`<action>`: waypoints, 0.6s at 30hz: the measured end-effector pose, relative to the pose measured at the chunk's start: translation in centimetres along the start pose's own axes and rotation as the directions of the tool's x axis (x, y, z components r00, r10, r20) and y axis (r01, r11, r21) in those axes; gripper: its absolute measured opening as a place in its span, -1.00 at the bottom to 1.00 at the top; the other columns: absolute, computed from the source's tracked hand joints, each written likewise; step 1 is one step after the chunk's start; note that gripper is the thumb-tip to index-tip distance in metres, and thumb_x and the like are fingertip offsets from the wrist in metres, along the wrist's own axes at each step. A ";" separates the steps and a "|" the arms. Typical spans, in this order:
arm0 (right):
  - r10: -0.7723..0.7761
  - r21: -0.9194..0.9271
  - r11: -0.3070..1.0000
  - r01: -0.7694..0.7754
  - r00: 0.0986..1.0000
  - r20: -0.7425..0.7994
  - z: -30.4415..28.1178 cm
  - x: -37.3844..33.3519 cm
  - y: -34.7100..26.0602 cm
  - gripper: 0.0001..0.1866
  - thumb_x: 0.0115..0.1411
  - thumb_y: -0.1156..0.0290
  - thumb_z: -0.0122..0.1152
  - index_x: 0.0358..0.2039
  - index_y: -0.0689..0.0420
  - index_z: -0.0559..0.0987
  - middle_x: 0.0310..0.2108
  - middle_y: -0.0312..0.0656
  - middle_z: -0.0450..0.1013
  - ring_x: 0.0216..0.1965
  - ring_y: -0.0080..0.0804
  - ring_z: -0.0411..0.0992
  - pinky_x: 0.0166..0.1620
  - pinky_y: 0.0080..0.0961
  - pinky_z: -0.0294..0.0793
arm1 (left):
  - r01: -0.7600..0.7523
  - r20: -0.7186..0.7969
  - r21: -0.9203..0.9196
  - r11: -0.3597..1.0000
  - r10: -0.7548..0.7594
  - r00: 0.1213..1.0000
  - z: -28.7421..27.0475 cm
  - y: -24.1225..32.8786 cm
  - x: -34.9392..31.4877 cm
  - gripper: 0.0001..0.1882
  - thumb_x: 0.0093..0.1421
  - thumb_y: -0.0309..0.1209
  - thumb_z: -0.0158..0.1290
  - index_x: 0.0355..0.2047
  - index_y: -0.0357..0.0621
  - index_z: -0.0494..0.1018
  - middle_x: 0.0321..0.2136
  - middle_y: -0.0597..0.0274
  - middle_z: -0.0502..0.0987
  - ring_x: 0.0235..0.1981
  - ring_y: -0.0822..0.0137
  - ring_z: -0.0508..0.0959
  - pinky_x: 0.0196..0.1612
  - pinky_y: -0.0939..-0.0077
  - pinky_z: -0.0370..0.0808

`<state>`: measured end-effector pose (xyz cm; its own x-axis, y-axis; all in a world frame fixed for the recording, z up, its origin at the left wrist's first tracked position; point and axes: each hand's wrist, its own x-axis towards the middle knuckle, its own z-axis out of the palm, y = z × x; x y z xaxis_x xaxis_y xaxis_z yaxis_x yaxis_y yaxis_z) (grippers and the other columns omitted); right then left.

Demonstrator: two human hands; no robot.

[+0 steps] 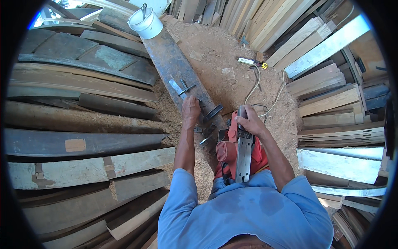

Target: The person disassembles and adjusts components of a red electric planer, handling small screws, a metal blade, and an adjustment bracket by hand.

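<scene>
On the dark plank [178,68], the left hand [190,108] rests fingers-down among small metal parts, likely to steady itself and the work. To its right, the right hand [250,121] grips the front of the red planer [239,150], which is propped on the lap, its long sole running from the chest toward the sawdust floor [224,54].

The power planer [238,151] under the right grip [250,121] is red with a grey sole. Beyond the left grip [190,108], the plank [178,68] is dark grey, the bucket [146,23] white, the sawdust floor [224,58] tan.
</scene>
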<state>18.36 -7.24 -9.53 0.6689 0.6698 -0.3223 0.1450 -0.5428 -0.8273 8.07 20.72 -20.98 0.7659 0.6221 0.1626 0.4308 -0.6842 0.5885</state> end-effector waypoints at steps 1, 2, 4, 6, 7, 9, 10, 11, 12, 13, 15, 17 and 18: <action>-0.008 0.013 1.000 0.008 1.000 -0.003 0.2 0.0 -0.2 -0.22 0.04 -0.10 0.28 0.02 0.36 0.40 -0.10 0.10 0.37 -0.03 -0.09 0.39 0.08 -0.23 0.38 | -0.002 0.012 0.008 1.000 0.002 1.000 0.0 -0.3 0.0 -0.89 0.13 -0.44 0.16 -0.34 -0.16 0.49 -0.39 -0.06 0.53 -0.30 -0.12 0.55 -0.25 -0.01 0.48; -0.017 0.026 1.000 0.017 1.000 -0.004 0.3 0.0 -0.3 -0.21 0.03 -0.10 0.28 0.01 0.37 0.41 -0.11 0.10 0.38 -0.03 -0.09 0.39 0.08 -0.23 0.38 | -0.029 -0.055 0.002 1.000 0.029 0.998 -0.2 -0.7 -0.3 -0.89 0.13 -0.44 0.17 -0.34 -0.16 0.50 -0.39 -0.05 0.54 -0.30 -0.11 0.55 -0.24 0.00 0.48; 0.009 0.021 1.000 -0.009 1.000 -0.012 0.0 0.0 0.3 -0.21 0.03 -0.11 0.27 0.00 0.36 0.41 -0.12 0.10 0.38 -0.04 -0.09 0.39 0.07 -0.22 0.38 | -0.096 -0.153 -0.019 0.995 0.092 0.984 -0.8 0.7 -1.3 -0.89 0.12 -0.44 0.18 -0.34 -0.15 0.52 -0.39 -0.03 0.55 -0.31 -0.09 0.56 -0.23 0.02 0.49; 0.022 0.021 1.000 -0.022 1.000 -0.021 -0.2 -0.1 0.7 -0.21 0.02 -0.12 0.27 0.00 0.36 0.41 -0.12 0.10 0.38 -0.05 -0.09 0.39 0.07 -0.22 0.39 | -0.137 -0.073 -0.015 0.991 0.135 0.988 -1.1 2.7 -3.1 -0.84 0.11 -0.39 0.21 -0.31 -0.12 0.53 -0.36 -0.01 0.55 -0.26 -0.06 0.56 -0.21 0.04 0.47; 0.016 0.022 1.000 -0.015 1.000 -0.023 -0.2 0.0 0.5 -0.21 0.02 -0.12 0.27 0.00 0.36 0.41 -0.13 0.09 0.38 -0.05 -0.09 0.39 0.06 -0.22 0.39 | -0.149 -0.043 -0.006 0.989 0.149 0.988 -0.9 3.4 -4.2 -0.82 0.10 -0.37 0.22 -0.29 -0.10 0.54 -0.35 0.00 0.56 -0.24 -0.04 0.56 -0.19 0.06 0.47; 0.004 0.020 1.000 -0.004 1.000 -0.020 0.0 0.0 0.3 -0.22 0.02 -0.12 0.27 -0.01 0.36 0.41 -0.14 0.09 0.38 -0.06 -0.09 0.39 0.06 -0.23 0.39 | -0.146 0.109 0.074 0.986 0.138 0.984 -0.4 5.1 -6.5 -0.77 0.07 -0.37 0.24 -0.25 -0.08 0.55 -0.30 0.02 0.56 -0.19 -0.03 0.54 -0.15 0.07 0.45; -0.002 0.014 1.000 0.003 1.000 -0.017 0.0 0.0 0.2 -0.22 0.02 -0.11 0.27 -0.01 0.36 0.42 -0.14 0.09 0.39 -0.06 -0.09 0.39 0.06 -0.23 0.39 | -0.151 0.180 0.111 0.982 0.130 0.975 -0.1 5.6 -7.1 -0.75 0.06 -0.36 0.26 -0.23 -0.07 0.55 -0.27 0.04 0.55 -0.16 -0.02 0.54 -0.13 0.07 0.44; -0.007 0.008 1.000 0.008 1.000 -0.015 -0.1 0.0 0.1 -0.23 0.02 -0.11 0.27 -0.01 0.36 0.42 -0.14 0.09 0.39 -0.06 -0.09 0.39 0.05 -0.23 0.40 | -0.142 0.167 0.122 0.982 0.121 0.978 0.0 5.6 -7.2 -0.73 0.05 -0.36 0.26 -0.21 -0.07 0.55 -0.26 0.05 0.55 -0.16 -0.02 0.53 -0.11 0.07 0.43; -0.007 0.004 1.000 0.007 1.000 -0.018 0.1 0.0 0.1 -0.24 0.03 -0.10 0.28 -0.01 0.35 0.43 -0.15 0.08 0.39 -0.06 -0.10 0.39 0.05 -0.23 0.40 | -0.128 0.154 0.132 0.983 0.107 0.982 0.2 5.3 -7.5 -0.71 0.05 -0.36 0.26 -0.19 -0.07 0.55 -0.25 0.07 0.55 -0.16 -0.02 0.52 -0.10 0.07 0.42; -0.005 0.000 1.000 0.005 1.000 -0.023 0.3 0.0 0.1 -0.25 0.03 -0.09 0.28 -0.02 0.35 0.43 -0.16 0.08 0.39 -0.07 -0.10 0.39 0.05 -0.24 0.40 | -0.115 0.141 0.140 0.983 0.095 0.985 0.5 5.1 -7.8 -0.69 0.04 -0.36 0.26 -0.18 -0.07 0.54 -0.23 0.08 0.55 -0.15 -0.02 0.52 -0.09 0.08 0.42; 0.006 0.003 1.000 -0.006 1.000 -0.009 0.1 0.0 -0.1 -0.26 0.03 -0.08 0.28 -0.01 0.34 0.43 -0.16 0.07 0.40 -0.07 -0.10 0.40 0.05 -0.24 0.41 | -0.132 0.137 0.164 0.978 0.110 0.984 0.9 4.9 -7.8 -0.69 0.04 -0.37 0.25 -0.17 -0.08 0.54 -0.24 0.08 0.55 -0.17 -0.02 0.51 -0.10 0.08 0.41; 0.025 0.014 1.000 -0.025 0.999 0.030 -0.4 -0.2 -0.4 -0.26 0.04 -0.06 0.29 0.01 0.34 0.42 -0.15 0.07 0.40 -0.08 -0.09 0.41 0.07 -0.23 0.41 | -0.158 0.107 0.174 0.972 0.141 0.984 0.8 4.7 -7.7 -0.71 0.04 -0.38 0.25 -0.19 -0.09 0.54 -0.25 0.08 0.54 -0.17 -0.01 0.50 -0.10 0.07 0.41; 0.023 0.010 1.000 -0.023 1.000 0.010 -0.3 -0.2 0.0 -0.25 0.04 -0.06 0.29 0.02 0.34 0.42 -0.14 0.08 0.41 -0.07 -0.09 0.42 0.08 -0.23 0.41 | -0.176 0.083 0.165 0.970 0.164 0.983 0.6 4.8 -7.9 -0.72 0.05 -0.38 0.24 -0.21 -0.10 0.53 -0.25 0.07 0.54 -0.17 -0.01 0.50 -0.10 0.07 0.40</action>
<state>18.45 -7.50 -9.36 0.6647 0.6624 -0.3455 0.1221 -0.5526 -0.8245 4.42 12.29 -19.94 0.8633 0.4673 0.1906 0.3618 -0.8364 0.4118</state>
